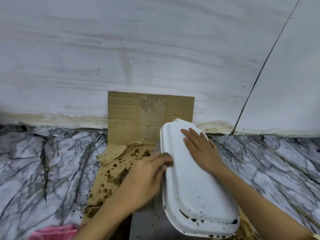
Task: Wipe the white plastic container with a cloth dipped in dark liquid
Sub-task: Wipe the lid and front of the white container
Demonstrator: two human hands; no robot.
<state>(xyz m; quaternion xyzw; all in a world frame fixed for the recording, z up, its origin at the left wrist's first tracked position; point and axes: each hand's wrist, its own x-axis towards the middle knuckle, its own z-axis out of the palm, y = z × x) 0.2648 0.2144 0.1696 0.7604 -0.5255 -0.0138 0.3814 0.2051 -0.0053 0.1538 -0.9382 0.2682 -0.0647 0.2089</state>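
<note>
A stained brown cardboard sheet (121,170) is lying on the veined grey marble floor (43,161) and bending up the pale wall (138,49) behind; bare marble is stretching out on both sides. The long white plastic container (195,184) is lying upside down, its near end spotted with dark liquid. The right hand (200,148) is resting flat, fingers straight, on its far half. The left hand (147,177) is gripping a dark wet cloth (168,159) against its left rim. A pink rag (57,232) is lying at lower left.
</note>
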